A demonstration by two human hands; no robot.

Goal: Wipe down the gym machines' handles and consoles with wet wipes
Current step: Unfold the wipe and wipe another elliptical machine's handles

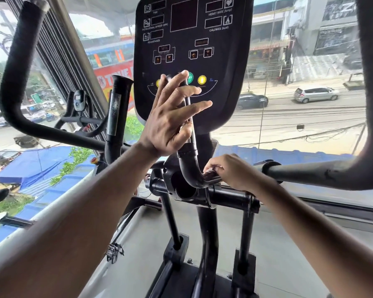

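Left hand [170, 117] on upright handle [188, 117], fingers spread, thumb hooked behind; right hand [230, 171] fingers gripping lower bar [211, 176]

console top [192, 9]: cut off by the upper edge of the frame; the uppermost label cannot be read.
console buttons: the left hand [170, 117] covers the yellow one at centre and part of the green one.
inner handle [188, 100]: its upright stretch is mostly hidden behind the left hand's fingers.
wipe: cannot tell whether either hand holds one.
right hand [230, 171]: fingertips hidden, curled over the lower bar.
outer handles [19, 72]: tops run out of the frame at upper left and upper right.
small console labels: too blurred to read.
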